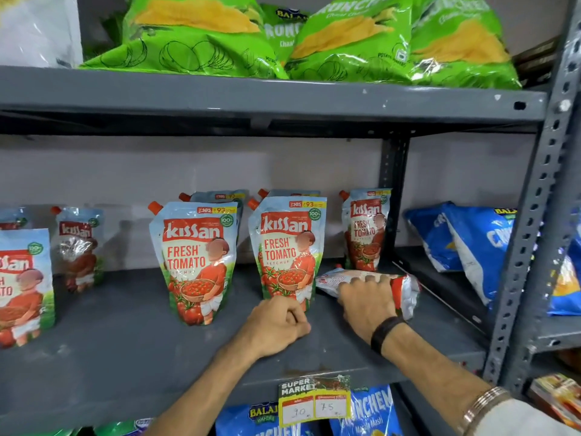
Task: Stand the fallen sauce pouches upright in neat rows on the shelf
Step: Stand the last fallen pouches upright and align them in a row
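Right hand (366, 302) gripping fallen pouch (405, 289) at right; left hand (278, 320) loosely fisted, empty, on shelf (125, 357). Next: tip pouch upright beside front row.

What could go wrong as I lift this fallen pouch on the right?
The right hand grips the fallen pouch from above; it lies close beside the upright front pouch, so swinging it up could knock that one over. The closed left hand rests right at that pouch's base and could nudge it too. The glossy, soft pouch may also slump when released.
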`<action>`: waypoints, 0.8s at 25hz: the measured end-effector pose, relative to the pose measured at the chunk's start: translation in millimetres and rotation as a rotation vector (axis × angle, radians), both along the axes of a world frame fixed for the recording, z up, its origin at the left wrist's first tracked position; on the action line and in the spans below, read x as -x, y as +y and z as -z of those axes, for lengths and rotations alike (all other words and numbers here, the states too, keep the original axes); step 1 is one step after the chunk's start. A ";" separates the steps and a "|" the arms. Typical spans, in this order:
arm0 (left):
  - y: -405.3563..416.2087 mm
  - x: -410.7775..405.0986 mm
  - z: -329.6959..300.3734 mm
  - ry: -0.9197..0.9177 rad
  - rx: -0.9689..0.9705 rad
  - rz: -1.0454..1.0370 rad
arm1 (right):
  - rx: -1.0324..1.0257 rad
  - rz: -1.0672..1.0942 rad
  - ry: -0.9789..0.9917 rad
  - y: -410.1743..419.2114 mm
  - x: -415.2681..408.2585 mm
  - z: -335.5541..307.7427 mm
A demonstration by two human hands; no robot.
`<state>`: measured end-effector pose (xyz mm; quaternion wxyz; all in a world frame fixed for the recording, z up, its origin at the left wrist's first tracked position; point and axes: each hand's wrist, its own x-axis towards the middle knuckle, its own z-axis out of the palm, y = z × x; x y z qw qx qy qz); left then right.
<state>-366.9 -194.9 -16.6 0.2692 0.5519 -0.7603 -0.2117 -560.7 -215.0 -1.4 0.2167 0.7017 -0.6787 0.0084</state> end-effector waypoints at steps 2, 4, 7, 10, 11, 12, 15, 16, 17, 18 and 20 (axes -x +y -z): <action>-1.2 17.9 0.7 0.040 0.003 0.041 | 0.103 0.010 -0.010 0.5 7.7 0.3; -5.5 35.7 1.0 0.067 -0.001 0.077 | 0.252 0.027 -0.093 -3.7 24.7 -9.8; -20.3 59.5 0.3 0.106 -0.036 0.098 | 0.337 0.064 -0.381 -10.0 56.4 -25.0; -35.6 84.1 -2.7 0.149 -0.104 0.078 | 0.431 0.045 -0.752 -15.0 81.2 -31.4; -39.5 92.7 -4.2 0.161 -0.125 0.069 | 0.466 0.043 -0.860 -16.5 87.5 -32.0; -43.4 101.5 -4.6 0.174 -0.141 0.060 | 0.494 0.039 -0.954 -18.1 94.2 -31.9; -52.0 123.9 -5.1 0.267 -0.179 0.034 | 0.521 0.007 -1.285 -24.0 112.9 -36.5; -53.9 131.3 -6.0 0.327 -0.186 0.036 | 0.516 -0.006 -1.431 -26.1 119.3 -38.7; -56.3 137.2 -7.1 0.399 -0.174 0.043 | 0.495 -0.010 -1.592 -27.7 123.2 -40.0; -58.5 141.9 -8.2 0.477 -0.139 0.050 | 0.459 -0.009 -1.754 -29.2 124.6 -39.5; -63.2 152.2 -11.8 0.604 -0.044 0.038 | 0.391 -0.010 -2.003 -30.7 127.2 -34.8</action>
